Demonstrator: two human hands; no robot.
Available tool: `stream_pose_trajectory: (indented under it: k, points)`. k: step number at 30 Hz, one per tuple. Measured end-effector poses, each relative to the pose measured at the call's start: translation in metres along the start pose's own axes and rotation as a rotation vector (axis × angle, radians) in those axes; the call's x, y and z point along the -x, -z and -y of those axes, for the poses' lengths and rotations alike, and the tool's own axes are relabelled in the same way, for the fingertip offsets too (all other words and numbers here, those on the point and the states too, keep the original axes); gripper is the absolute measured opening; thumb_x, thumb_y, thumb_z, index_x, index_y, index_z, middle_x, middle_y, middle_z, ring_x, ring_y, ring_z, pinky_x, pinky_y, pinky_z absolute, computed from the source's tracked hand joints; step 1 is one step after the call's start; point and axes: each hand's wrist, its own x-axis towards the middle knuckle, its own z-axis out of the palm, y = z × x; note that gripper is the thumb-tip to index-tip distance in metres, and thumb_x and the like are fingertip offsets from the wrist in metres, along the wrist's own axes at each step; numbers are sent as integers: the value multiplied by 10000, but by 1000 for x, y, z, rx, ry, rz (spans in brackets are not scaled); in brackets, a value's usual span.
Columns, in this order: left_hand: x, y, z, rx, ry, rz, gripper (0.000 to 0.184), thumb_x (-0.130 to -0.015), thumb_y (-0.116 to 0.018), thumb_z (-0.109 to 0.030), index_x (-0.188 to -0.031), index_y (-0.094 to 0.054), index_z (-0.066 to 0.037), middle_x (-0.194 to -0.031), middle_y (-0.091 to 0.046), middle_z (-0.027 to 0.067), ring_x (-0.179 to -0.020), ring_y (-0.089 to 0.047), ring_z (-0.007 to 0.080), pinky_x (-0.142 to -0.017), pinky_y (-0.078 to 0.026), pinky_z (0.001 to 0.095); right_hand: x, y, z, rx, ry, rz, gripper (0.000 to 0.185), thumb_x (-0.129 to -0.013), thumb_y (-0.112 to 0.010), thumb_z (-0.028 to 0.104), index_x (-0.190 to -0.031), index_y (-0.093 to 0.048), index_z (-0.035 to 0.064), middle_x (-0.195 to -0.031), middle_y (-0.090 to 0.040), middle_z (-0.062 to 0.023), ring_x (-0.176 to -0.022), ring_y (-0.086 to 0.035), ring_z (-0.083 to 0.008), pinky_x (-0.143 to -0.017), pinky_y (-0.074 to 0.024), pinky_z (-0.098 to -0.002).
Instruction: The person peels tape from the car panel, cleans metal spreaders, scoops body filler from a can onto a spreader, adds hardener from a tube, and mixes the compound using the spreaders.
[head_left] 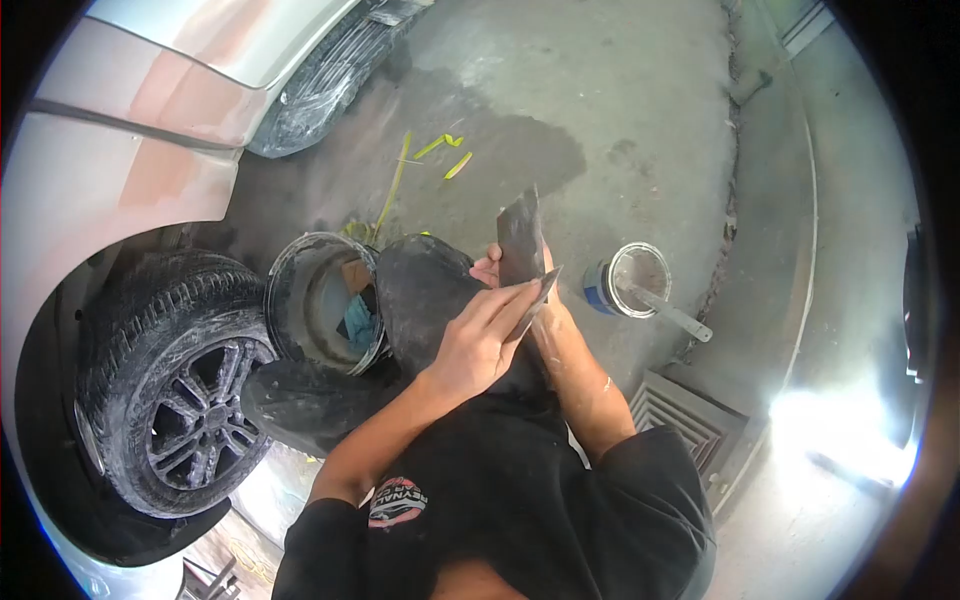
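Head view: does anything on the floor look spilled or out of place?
Yes: a dark patch looks possibly wet against the paler floor around it. Loose yellow strips lie scattered nearby, like discarded scraps.

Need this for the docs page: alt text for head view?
A person's right hand holds a dark flat plate, the left hand a smaller blade close by. At frame left, a dusty car wheel and a bucket; at right, an open can with a flat stick.
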Motion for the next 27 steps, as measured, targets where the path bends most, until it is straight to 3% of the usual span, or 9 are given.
stream_pose_trajectory:
  k: [7,12,15,18,21,23,24,25,27]
  points:
    - [-43,19,12,-92,193,-372,240,-999,-583,-108,-1176,-647,41,-946,-682,227,-812,-670,393,-751,-537,411,19,-20,3,733,-93,-106,466,-1021,-570,373,-1404,-577,107,-774,-528,15,-696,-544,-113,-629,-498,-293]
    - [-61,63,43,-22,419,-399,297,-1041,-553,-228,-1084,-660,45,-882,-710,158,-786,-684,219,-715,-515,354,48,-22,27,791,-27,-91,491,-968,-687,309,-1382,-588,64,-1168,-694,-106,-938,-662,-175,-748,-569,-310]
    - [-42,57,56,402,539,-494,316,-1041,-571,-244,-1096,-668,51,-940,-723,83,-832,-670,155,-739,-522,313,41,-10,49,727,323,-291,311,-968,-690,235,-1204,-693,32,-1162,-695,-99,-965,-662,-186,-753,-565,-346]
    - [-39,51,54,1243,974,-518,310,-1017,-612,-286,-1168,-640,-17,-991,-710,55,-836,-680,152,-747,-572,311,69,-65,62,1325,713,-334,137,-896,-702,100,-1009,-720,24,-928,-688,-71,-762,-627,-174,-663,-534,-332]
    - [-2,19,107,1993,1165,-151,205,-959,-677,-241,-1034,-638,-54,-832,-638,30,-593,-597,144,-448,-485,247,67,-73,41,1737,1486,296,213,-777,-714,50,-988,-729,28,-839,-651,-116,-688,-598,-296,-606,-501,-404]
    - [5,17,91,2351,1197,98,203,-936,-689,-240,-1023,-622,-69,-736,-567,11,-466,-493,109,-371,-407,249,47,-52,40,1916,1149,280,171,-813,-698,85,-983,-712,84,-861,-624,-100,-711,-620,-310,-609,-514,-425]
    - [-2,29,93,2063,1092,198,216,-964,-670,-252,-1051,-606,-65,-757,-589,35,-479,-523,112,-355,-398,273,29,-33,42,1855,1059,-24,154,-820,-696,86,-973,-705,80,-857,-615,-109,-717,-621,-318,-609,-514,-440]
    - [-21,43,61,1252,1144,-185,258,-995,-643,-256,-1119,-598,-35,-857,-647,61,-601,-612,125,-460,-490,278,13,-20,50,1769,971,-301,137,-827,-694,87,-964,-698,75,-852,-606,-117,-722,-623,-326,-609,-513,-455]
    - [-31,62,70,955,932,-313,323,-1010,-633,-262,-1203,-579,-9,-997,-676,73,-813,-661,125,-683,-555,266,30,-45,55,1713,959,-187,147,-826,-706,95,-972,-699,78,-862,-599,-128,-718,-614,-334,-616,-513,-466]
